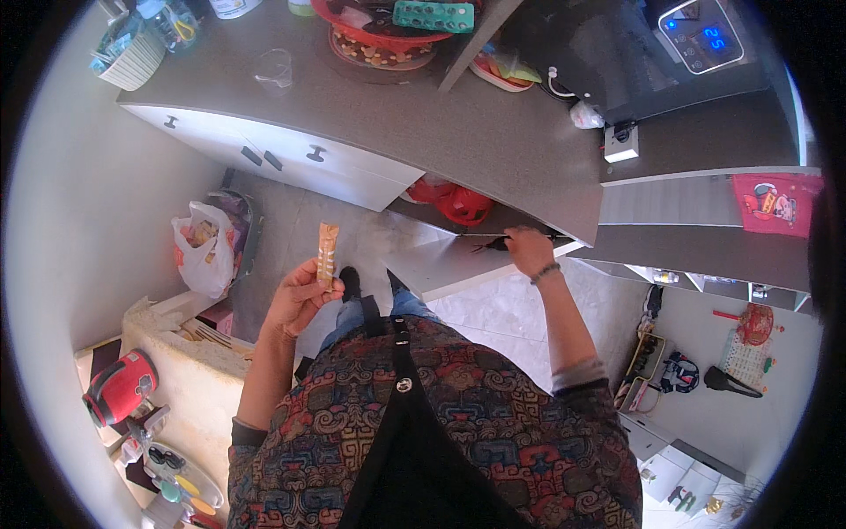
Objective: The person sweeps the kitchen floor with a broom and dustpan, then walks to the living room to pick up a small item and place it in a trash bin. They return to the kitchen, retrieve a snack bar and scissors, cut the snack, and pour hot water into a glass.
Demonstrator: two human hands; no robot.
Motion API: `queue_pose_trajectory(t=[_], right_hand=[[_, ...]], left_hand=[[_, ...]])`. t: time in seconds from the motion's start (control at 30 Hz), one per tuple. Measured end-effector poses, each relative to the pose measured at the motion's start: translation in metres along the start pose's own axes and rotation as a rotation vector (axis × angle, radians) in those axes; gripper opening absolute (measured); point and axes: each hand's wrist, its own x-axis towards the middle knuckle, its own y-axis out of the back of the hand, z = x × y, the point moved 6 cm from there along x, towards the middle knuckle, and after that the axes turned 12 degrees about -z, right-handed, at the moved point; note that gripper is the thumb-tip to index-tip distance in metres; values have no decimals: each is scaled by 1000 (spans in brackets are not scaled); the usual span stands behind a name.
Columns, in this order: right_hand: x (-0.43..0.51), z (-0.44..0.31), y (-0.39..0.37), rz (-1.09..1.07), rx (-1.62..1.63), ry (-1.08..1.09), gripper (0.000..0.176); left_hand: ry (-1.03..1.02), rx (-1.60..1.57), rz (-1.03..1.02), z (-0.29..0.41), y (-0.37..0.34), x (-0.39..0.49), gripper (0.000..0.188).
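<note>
My left hand pinches a slim, orange-gold stick sachet upright between thumb and fingers. My right hand, with a dark bead bracelet on its wrist, reaches to the opening of a low cabinet on the right. Its curled fingers are beside a small dark object, whose kind I cannot make out; whether they grip it is hidden. Below that hand the white cabinet door stands swung open. Inside the cabinet lie red plastic bags.
Above the cabinets runs a grey-brown countertop with a red basket, a clear plastic cup and a ribbed holder. A white plastic bag hangs at a bin on the left. A red kettle stands at lower left.
</note>
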Motion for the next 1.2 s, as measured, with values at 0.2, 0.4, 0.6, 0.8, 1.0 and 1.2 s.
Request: queue_pose_trajectory(t=[0.2, 0.4, 0.6, 0.8, 1.0, 1.2], right_hand=[[69, 11, -63, -546, -283, -104, 30], [94, 24, -93, -622, -316, -65, 34], [85, 11, -82, -578, -275, 18, 36], [54, 16, -38, -357, -233, 124, 28], [52, 39, -41, -404, -175, 63, 29], [56, 44, -53, -418, -300, 50, 30]], left_hand=[[-24, 194, 0, -6, -25, 15, 26], [-56, 252, 117, -13, -25, 6, 22], [-90, 190, 208, -25, -16, -1, 19], [-81, 254, 202, -25, -21, 4, 22], [-97, 292, 200, -20, -21, 13, 26], [-69, 322, 235, -16, -14, 8, 26]])
